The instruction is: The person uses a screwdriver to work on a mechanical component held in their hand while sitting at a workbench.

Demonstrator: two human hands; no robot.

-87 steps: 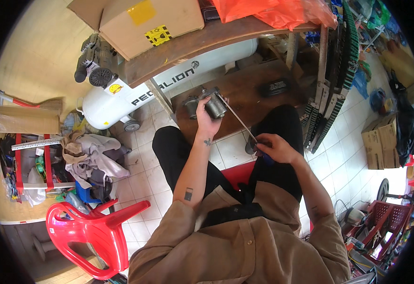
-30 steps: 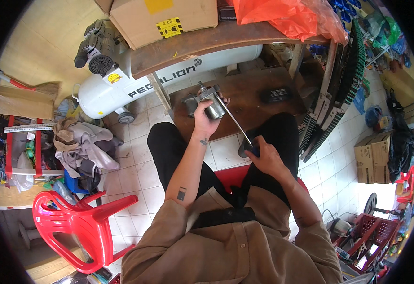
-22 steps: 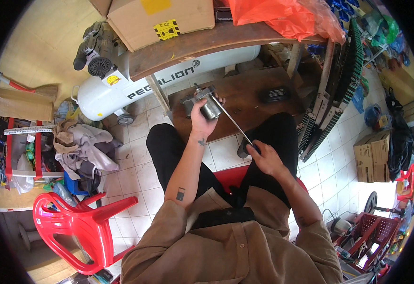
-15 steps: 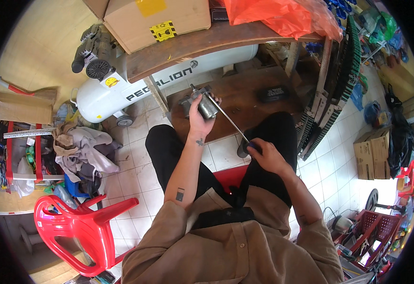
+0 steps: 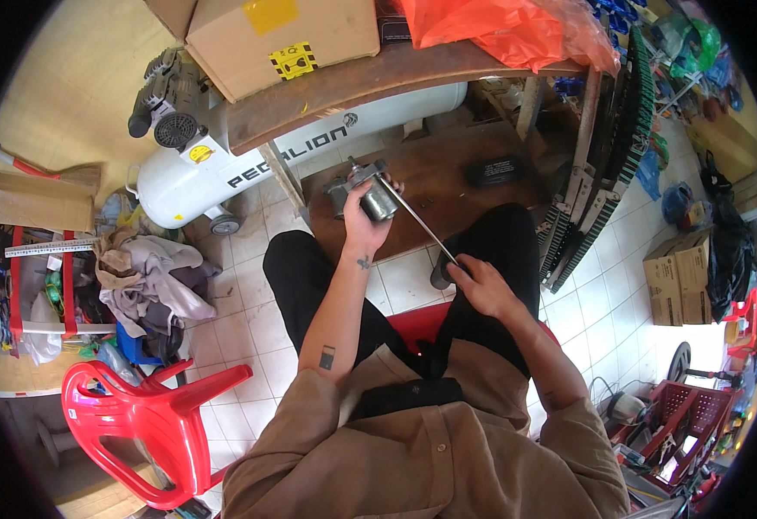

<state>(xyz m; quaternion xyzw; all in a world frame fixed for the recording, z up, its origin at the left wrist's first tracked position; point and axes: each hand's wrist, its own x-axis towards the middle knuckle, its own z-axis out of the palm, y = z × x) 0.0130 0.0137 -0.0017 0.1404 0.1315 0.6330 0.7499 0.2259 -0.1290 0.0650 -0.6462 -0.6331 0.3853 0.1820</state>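
My left hand [image 5: 365, 223] is closed around a silver cylindrical motor [image 5: 380, 202] with a short shaft sticking out of its far end, held above the low brown board. In my right hand [image 5: 486, 288] is a long-shafted screwdriver [image 5: 423, 225], its handle mostly covered by my fingers. The screwdriver slants up and left, and its far end meets the motor near my left fingertips. Exactly what the tip touches is too small to tell. Beneath the motor, a grey metal part [image 5: 337, 192] shows beside my left hand.
The low brown board [image 5: 435, 195] carries a black flat box [image 5: 493, 171]. A white air compressor [image 5: 175, 186] stands behind, under a wooden bench [image 5: 327, 88]. A red plastic chair [image 5: 141, 424] is at my left; metal racks [image 5: 599, 173] lean at the right.
My right fingers have shifted on the screwdriver handle, covering more of it. The motor and my left hand stay nearly where they were; the whole view has moved slightly.
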